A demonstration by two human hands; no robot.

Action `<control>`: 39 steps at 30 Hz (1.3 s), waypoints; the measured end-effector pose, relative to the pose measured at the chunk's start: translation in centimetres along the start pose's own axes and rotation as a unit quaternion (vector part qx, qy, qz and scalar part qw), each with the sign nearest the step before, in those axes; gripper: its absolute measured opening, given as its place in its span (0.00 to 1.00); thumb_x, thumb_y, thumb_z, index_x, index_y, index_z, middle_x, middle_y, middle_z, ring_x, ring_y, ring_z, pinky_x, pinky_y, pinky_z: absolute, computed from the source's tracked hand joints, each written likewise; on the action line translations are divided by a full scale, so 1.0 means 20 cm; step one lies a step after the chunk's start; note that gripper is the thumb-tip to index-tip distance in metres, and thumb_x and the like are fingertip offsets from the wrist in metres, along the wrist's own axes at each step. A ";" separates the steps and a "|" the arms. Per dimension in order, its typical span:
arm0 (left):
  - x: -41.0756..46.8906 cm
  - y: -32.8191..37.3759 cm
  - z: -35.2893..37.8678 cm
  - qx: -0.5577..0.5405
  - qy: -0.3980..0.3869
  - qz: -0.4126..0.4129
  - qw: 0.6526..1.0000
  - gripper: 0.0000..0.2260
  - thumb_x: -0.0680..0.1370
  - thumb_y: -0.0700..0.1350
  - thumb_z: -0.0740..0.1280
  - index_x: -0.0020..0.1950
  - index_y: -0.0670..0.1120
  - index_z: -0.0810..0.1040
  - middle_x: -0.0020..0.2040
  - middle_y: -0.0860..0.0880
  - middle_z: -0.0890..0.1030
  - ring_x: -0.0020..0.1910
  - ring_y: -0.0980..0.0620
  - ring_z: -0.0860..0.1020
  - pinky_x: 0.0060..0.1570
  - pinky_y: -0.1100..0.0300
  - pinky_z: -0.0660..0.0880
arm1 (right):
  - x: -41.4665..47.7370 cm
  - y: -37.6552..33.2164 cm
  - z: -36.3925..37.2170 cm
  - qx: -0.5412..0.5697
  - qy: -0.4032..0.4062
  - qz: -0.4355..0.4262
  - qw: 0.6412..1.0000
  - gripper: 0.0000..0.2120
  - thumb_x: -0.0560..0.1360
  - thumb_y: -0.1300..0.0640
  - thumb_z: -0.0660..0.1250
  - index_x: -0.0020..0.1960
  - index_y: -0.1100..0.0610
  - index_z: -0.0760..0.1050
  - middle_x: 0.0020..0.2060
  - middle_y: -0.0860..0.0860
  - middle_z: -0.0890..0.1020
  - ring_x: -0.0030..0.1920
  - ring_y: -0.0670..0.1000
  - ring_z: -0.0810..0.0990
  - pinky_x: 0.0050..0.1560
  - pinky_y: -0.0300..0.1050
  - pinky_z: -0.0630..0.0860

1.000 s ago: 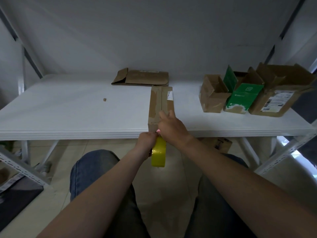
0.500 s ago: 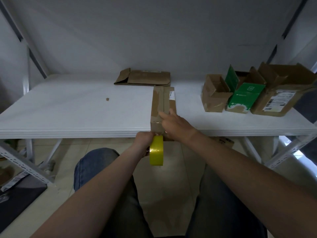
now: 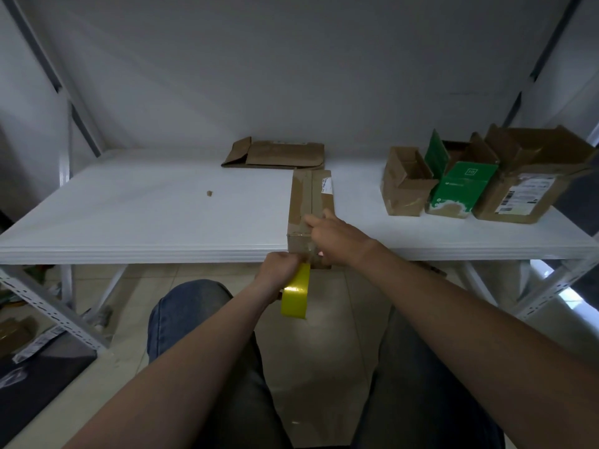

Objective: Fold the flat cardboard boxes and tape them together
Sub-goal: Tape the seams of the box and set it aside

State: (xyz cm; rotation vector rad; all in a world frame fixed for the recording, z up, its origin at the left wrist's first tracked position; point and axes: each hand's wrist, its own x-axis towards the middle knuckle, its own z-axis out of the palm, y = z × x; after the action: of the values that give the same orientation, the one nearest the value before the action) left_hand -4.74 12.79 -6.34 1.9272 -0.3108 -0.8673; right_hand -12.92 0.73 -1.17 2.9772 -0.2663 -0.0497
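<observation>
Five boxes: one long taped box, one flat box, one small open box, one green box, one big open box; one yellow tape roll; one scrap.

My feed is dim and greyish. The white bench is brightest; daylight seems to enter low beyond its right edge. A glint sits on the yellow tape roll. Margins bow, detail soft.
</observation>
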 end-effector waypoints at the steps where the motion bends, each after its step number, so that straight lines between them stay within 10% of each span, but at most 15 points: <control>1: -0.01 0.00 0.01 0.000 -0.007 0.005 1.000 0.09 0.76 0.54 0.69 0.46 0.49 0.79 0.50 0.42 0.82 0.50 0.42 0.81 0.52 0.48 0.79 | 0.00 0.01 0.00 0.009 0.002 -0.002 1.000 0.09 0.75 0.62 0.73 0.55 0.62 0.81 0.61 0.52 0.71 0.62 0.57 0.68 0.44 0.42 0.66; 5: -0.02 -0.02 0.04 0.000 0.000 0.041 0.999 0.21 0.64 0.62 0.72 0.48 0.48 0.83 0.48 0.46 0.84 0.51 0.43 0.82 0.56 0.45 0.80 | 0.00 0.05 -0.01 0.076 0.000 0.002 0.997 0.08 0.73 0.57 0.75 0.49 0.61 0.81 0.57 0.51 0.71 0.58 0.54 0.68 0.49 0.43 0.70; 8: 0.00 -0.04 0.05 0.003 0.013 0.046 0.999 0.08 0.72 0.51 0.72 0.45 0.47 0.84 0.47 0.45 0.84 0.52 0.43 0.82 0.57 0.44 0.80 | 0.00 0.05 0.00 0.102 0.009 0.021 0.995 0.07 0.73 0.56 0.74 0.43 0.60 0.80 0.55 0.52 0.73 0.55 0.53 0.68 0.49 0.44 0.72; 30: 0.14 -0.07 0.03 0.063 0.045 0.038 0.996 0.09 0.67 0.50 0.66 0.34 0.50 0.84 0.42 0.49 0.85 0.48 0.45 0.82 0.56 0.47 0.81 | 0.04 -0.06 0.00 -0.023 -0.013 0.044 0.999 0.14 0.78 0.63 0.68 0.63 0.66 0.78 0.71 0.54 0.65 0.67 0.63 0.65 0.48 0.46 0.70; 39: 0.03 0.08 -0.23 -0.054 0.114 0.072 0.989 0.09 0.80 0.48 0.64 0.52 0.44 0.79 0.39 0.44 0.84 0.34 0.44 0.82 0.49 0.47 0.81 | 0.01 0.07 0.01 0.100 -0.006 0.037 0.994 0.11 0.73 0.55 0.76 0.37 0.57 0.77 0.58 0.50 0.73 0.59 0.53 0.69 0.51 0.44 0.71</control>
State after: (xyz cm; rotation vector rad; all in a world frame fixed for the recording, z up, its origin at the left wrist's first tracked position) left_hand -0.94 14.66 -3.88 1.8568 -0.2573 -0.5529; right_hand -13.01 -0.58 -1.10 3.1636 -0.4067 -0.0346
